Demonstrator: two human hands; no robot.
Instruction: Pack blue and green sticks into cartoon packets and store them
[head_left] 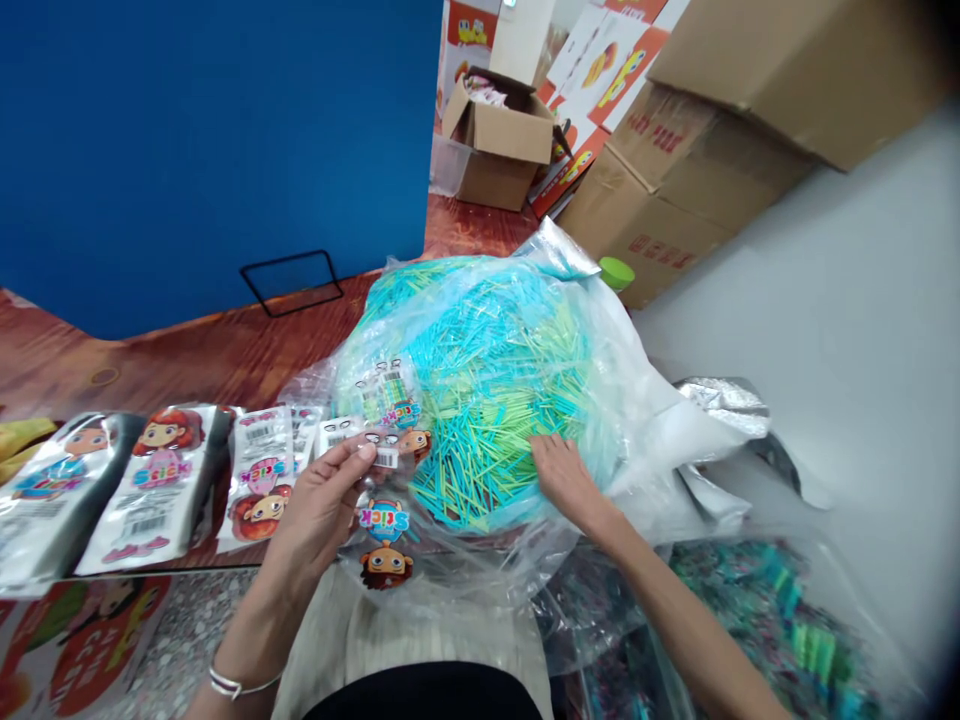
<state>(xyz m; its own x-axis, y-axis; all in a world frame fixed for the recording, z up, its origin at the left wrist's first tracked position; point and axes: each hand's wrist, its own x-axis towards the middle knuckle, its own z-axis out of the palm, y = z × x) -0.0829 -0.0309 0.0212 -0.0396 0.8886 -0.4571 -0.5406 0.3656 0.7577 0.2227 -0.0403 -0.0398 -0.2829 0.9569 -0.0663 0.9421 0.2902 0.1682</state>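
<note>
My left hand [330,500] pinches the edge of a clear pouch [386,515] between thumb and fingers. The pouch is printed with "Stick" and a cartoon face, and it hangs in front of the large clear plastic bag. That open bag [600,400] holds a heap of thin blue and green sticks [480,400]. My right hand [570,480] lies at the right side of the heap. Its fingers are curled down into the sticks, with the tips hidden. Another printed pouch [386,395] lies over the bag's left side.
Stacks of silvery printed pouches [154,490] line the table edge on the left. A blue panel [210,150] stands behind, with a black wire frame [292,285] at its foot. Cardboard boxes [675,190] are piled at the right, near a green cup [616,272].
</note>
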